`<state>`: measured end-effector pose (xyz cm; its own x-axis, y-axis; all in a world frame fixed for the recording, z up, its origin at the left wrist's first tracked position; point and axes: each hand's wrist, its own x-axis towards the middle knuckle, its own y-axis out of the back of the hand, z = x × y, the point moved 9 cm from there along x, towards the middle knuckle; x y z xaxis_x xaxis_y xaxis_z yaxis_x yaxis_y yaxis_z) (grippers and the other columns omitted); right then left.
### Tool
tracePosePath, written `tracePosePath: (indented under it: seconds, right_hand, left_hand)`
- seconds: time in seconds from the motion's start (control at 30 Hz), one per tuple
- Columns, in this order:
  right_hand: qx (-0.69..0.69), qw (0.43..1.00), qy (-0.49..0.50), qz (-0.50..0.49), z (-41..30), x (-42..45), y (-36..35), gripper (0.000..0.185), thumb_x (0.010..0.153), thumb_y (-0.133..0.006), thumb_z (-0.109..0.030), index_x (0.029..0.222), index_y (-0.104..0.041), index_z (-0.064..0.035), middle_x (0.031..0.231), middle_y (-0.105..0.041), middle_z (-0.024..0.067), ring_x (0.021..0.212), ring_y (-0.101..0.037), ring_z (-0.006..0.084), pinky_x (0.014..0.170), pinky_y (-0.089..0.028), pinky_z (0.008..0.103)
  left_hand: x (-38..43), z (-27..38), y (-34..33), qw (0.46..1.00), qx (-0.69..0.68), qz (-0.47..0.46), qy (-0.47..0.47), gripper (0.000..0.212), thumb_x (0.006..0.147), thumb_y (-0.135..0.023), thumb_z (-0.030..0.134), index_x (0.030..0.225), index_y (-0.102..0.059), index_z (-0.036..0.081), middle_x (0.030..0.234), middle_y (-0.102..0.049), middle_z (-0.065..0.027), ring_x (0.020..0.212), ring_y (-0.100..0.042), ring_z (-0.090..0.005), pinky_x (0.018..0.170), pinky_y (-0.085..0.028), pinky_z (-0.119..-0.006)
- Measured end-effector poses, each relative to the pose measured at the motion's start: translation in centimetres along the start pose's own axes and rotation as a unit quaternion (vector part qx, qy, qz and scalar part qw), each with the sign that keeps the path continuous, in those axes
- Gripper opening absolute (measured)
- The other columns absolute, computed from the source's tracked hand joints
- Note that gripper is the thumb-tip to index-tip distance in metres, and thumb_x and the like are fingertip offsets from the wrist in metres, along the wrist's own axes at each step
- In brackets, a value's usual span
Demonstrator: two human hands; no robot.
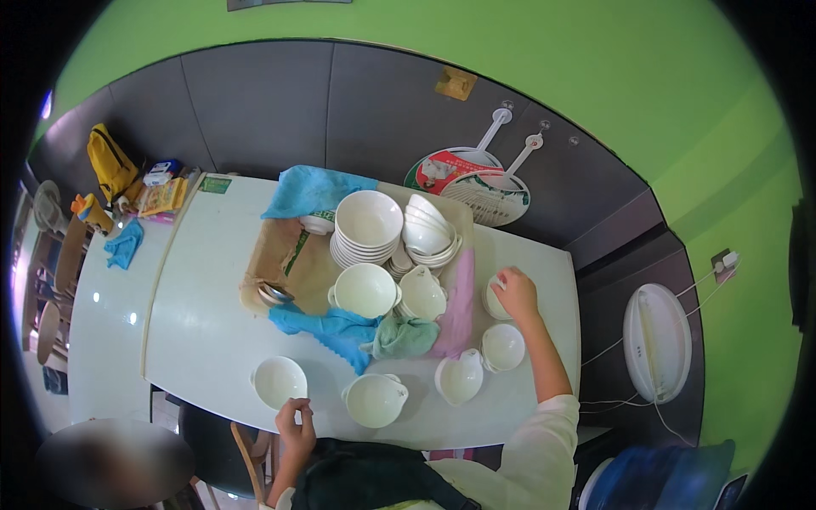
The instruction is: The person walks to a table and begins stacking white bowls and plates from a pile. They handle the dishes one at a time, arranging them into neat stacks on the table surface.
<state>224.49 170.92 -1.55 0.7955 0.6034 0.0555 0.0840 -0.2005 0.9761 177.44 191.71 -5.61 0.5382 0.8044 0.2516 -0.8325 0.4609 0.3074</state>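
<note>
My left hand (297,424) is at the near edge of the white table, its fingers at the rim of a white handled bowl (280,383); whether it grips the rim is unclear. At the right, my right hand (515,292) is over a white bowl (495,301) and partly hides it, so its hold cannot be told. Between my hands are a white lipped bowl (376,401), another lipped bowl (459,377) and a small stack of bowls (503,347). A tray (255,268) behind them holds a tall stack of white bowls (369,220), tilted bowls (426,226) and larger handled bowls (365,291).
Blue cloths (319,186), a green cloth (401,336) and a pink cloth (460,299) drape over the tray's rim. Hand fans (488,197) hang on the dark wall panel. At the left are a yellow bag (111,162) and a small blue cloth (125,244). A chair (248,456) stands near the table edge.
</note>
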Motion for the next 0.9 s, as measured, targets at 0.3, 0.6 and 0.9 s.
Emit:
tracePosePath:
  seconds: [0.3, 0.6, 0.9]
  right_hand:
    - [0.209, 0.957, 0.185, 0.078, -15.2, 6.7, 2.0, 0.074, 0.054, -0.079, -0.022, 0.116, -0.046, 0.0017, 0.116, -0.049, 0.0222, 0.110, -0.047, 0.0310, 0.093, -0.037, 0.0365]
    - [0.313, 0.948, 0.048, -0.018, -13.7, 11.4, -3.4, 0.047, 0.062, -0.075, -0.036, 0.083, -0.061, 0.0036, 0.080, -0.062, 0.0194, 0.074, -0.061, 0.0246, 0.067, -0.046, 0.0342]
    - [0.193, 0.980, -0.017, -0.045, -14.5, 13.2, -1.9, 0.044, 0.053, -0.074, -0.034, 0.075, -0.065, 0.0043, 0.076, -0.063, 0.0219, 0.067, -0.062, 0.0302, 0.065, -0.047, 0.0370]
  left_hand:
    - [0.6, 0.3, 1.1, 1.000, 0.000, 0.004, -0.029, 0.008, 0.073, -0.050, -0.007, 0.077, -0.054, -0.001, 0.059, -0.050, -0.0116, 0.055, -0.053, -0.0240, 0.053, -0.040, -0.031]
    - [-1.5, -3.1, 5.9, 0.990, -0.014, 0.125, 0.067, 0.006, 0.077, -0.050, -0.005, 0.079, -0.055, -0.004, 0.061, -0.052, -0.0085, 0.055, -0.052, -0.0144, 0.053, -0.040, -0.025]
    - [-1.2, -0.8, 5.1, 0.994, -0.037, 0.094, 0.034, 0.006, 0.076, -0.050, -0.006, 0.077, -0.055, -0.003, 0.063, -0.055, -0.0103, 0.057, -0.055, -0.0167, 0.055, -0.042, -0.026]
